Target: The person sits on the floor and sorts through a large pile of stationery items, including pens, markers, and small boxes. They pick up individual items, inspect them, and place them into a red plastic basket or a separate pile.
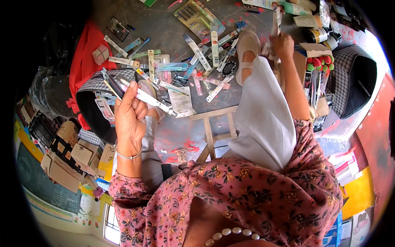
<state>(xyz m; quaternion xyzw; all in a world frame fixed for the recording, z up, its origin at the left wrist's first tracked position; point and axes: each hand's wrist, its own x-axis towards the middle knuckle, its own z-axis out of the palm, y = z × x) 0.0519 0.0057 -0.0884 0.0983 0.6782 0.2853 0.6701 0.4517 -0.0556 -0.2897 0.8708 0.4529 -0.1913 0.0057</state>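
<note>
My left hand (132,109) is closed around a bundle of pens, raised over the left side of the floor. A white mechanical pencil or pen (150,99) with small dark marks points out to the right of the thumb. Several darker slim pens (111,84) stick out to the upper left. Farther off to the right, my right hand (282,46) grips a slim pale item with dark markings (277,21), held upright; its exact kind is unclear. Between the hands, many packaged pens (197,52) and a clear blue case (172,67) lie spread on the floor.
A checked fabric bin (87,85) stands beside my left hand, another (354,66) at the far right. A cardboard box (316,50) holds red-and-green-topped sticks. Bottles (308,21) lie at upper right. A wooden stool frame (209,131) is near my knees; boxes (61,171) are stacked left.
</note>
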